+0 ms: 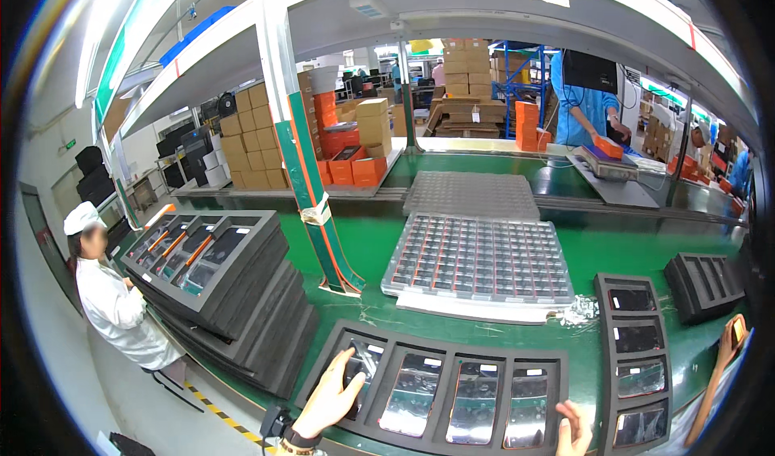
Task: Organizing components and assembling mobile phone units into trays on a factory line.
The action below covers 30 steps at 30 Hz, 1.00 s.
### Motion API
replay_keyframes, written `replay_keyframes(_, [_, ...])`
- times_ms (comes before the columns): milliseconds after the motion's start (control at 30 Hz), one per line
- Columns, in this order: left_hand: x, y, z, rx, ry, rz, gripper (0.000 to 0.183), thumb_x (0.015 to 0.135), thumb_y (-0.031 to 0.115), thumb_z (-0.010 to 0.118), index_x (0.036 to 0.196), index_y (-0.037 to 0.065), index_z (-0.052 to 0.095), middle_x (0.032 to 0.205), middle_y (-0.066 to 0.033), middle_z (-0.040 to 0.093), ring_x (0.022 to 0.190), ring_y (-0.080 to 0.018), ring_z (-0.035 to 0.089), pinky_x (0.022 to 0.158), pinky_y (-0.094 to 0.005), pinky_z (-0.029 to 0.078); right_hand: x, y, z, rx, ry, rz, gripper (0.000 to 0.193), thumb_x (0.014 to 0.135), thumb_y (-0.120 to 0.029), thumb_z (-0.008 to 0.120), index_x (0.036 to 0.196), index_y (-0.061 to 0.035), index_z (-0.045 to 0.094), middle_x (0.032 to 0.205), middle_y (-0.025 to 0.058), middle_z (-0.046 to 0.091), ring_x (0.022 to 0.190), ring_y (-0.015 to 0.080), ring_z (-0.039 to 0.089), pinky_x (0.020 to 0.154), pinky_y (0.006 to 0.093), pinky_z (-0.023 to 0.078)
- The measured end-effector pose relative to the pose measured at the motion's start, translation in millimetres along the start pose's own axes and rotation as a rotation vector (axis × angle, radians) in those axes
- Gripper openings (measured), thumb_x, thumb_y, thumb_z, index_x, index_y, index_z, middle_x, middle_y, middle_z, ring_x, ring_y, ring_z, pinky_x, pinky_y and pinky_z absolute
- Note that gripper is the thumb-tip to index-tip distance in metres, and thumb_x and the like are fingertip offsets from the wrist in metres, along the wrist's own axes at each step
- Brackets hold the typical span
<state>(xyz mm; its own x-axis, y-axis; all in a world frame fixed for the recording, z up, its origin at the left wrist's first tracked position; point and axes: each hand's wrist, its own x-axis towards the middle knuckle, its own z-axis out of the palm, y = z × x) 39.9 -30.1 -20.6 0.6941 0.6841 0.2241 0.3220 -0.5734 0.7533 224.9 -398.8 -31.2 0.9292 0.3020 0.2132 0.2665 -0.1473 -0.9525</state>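
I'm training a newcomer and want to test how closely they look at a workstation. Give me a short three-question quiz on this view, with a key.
1. How many glossy flat devices lie in the black foam tray at the front centre?

2. True or false: the person's left hand is at the left end of that tray, partly hiding the leftmost device.

3. What lies on the green table just beyond that tray?
A. A red bucket
B. A clear plastic tray with many small cells
C. A coiled garden hose

Key: 1. Four, one per compartment. 2. True. 3. B.
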Motion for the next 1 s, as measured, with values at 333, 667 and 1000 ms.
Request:
replay_keyframes(333, [5, 1, -16, -0.069, -0.115, -0.204, 0.058, 0.081, 0.016, 0.081, 0.129, -0.003, 0.055, 0.115, -0.0165, 0.068, 0.109, -0.0162, 0.064, 0.091, -0.0300, 0.052, -7, 14, 7, -0.066, 0.137, -0.033, 0.015, 0.096, -0.006, 0.059, 0.102, -0.0015, 0.071, 0.109, 0.0124, 0.068, 0.117, 0.0281, 0.058, 0.104, 0.0382, 0.040])
replay_keyframes(667, [-2, 50, 41, -0.385, -0.121, -0.051, 0.063, 0.088, 0.015, 0.075, 0.139, -0.001, 0.043, 0.132, -0.0144, 0.056, 0.121, -0.0220, 0.055, 0.105, -0.0341, 0.042, -3, 15, 1, -0.132, 0.097, -0.099, 0.012, 0.096, -0.005, 0.059, 0.097, -0.0007, 0.070, 0.106, 0.0112, 0.068, 0.118, 0.0289, 0.057, 0.103, 0.0393, 0.040])
replay_keyframes(1000, [-17, 52, 66, 0.008, -0.142, 0.002, 0.072, 0.087, 0.013, 0.074, 0.146, -0.002, 0.036, 0.142, -0.0222, 0.049, 0.136, -0.0270, 0.044, 0.113, -0.0364, 0.035, -7, 17, -5, -0.078, 0.042, -0.146, 0.012, 0.096, -0.005, 0.059, 0.097, -0.0010, 0.070, 0.106, 0.0116, 0.068, 0.118, 0.0292, 0.056, 0.105, 0.0395, 0.039])
